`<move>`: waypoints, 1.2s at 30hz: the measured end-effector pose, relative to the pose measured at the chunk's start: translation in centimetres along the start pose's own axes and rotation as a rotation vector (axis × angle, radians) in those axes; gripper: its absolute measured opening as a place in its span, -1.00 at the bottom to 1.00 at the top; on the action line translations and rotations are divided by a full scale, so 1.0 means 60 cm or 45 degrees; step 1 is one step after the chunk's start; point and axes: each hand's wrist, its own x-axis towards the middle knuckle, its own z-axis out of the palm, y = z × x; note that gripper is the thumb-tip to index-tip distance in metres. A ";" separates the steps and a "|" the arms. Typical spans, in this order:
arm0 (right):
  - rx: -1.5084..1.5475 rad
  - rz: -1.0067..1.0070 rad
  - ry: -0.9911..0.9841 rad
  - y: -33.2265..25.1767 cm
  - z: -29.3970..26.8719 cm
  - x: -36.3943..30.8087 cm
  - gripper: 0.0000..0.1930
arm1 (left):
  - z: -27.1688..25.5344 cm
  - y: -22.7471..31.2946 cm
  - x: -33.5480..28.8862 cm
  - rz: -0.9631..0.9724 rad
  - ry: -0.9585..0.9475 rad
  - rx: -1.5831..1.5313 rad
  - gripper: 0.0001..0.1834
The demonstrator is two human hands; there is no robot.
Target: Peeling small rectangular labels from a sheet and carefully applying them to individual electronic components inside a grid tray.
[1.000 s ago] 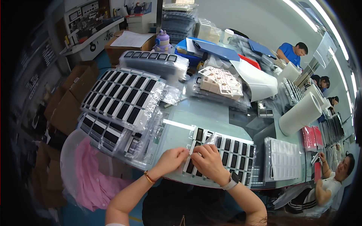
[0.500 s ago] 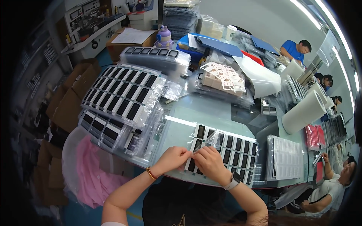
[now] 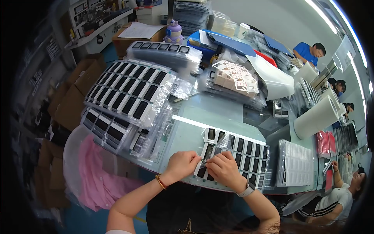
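Lower centre: one tray; left hand and right hand at it, both pinched, grasped item unclear. Upper centre: one bottle, one cup.

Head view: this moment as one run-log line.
left hand: at left edge of black-windowed tray | right hand: over tray, by clear film | grips: unclear | plastic-wrapped stack: farther left
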 end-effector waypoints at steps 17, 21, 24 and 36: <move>0.174 0.197 -0.017 -0.001 -0.026 0.035 -0.75 | -0.027 0.025 -0.035 -0.052 -0.160 -0.175 -0.73; 0.193 0.208 -0.025 0.000 -0.025 0.030 -0.74 | -0.024 0.018 -0.034 -0.080 -0.152 -0.192 -0.79; 0.212 0.217 -0.052 -0.001 -0.028 0.029 -0.71 | -0.024 0.016 -0.035 -0.064 -0.148 -0.216 -0.80; 0.140 0.178 -0.033 -0.014 -0.035 0.023 -0.63 | -0.002 -0.006 -0.044 0.074 0.037 -0.473 -0.81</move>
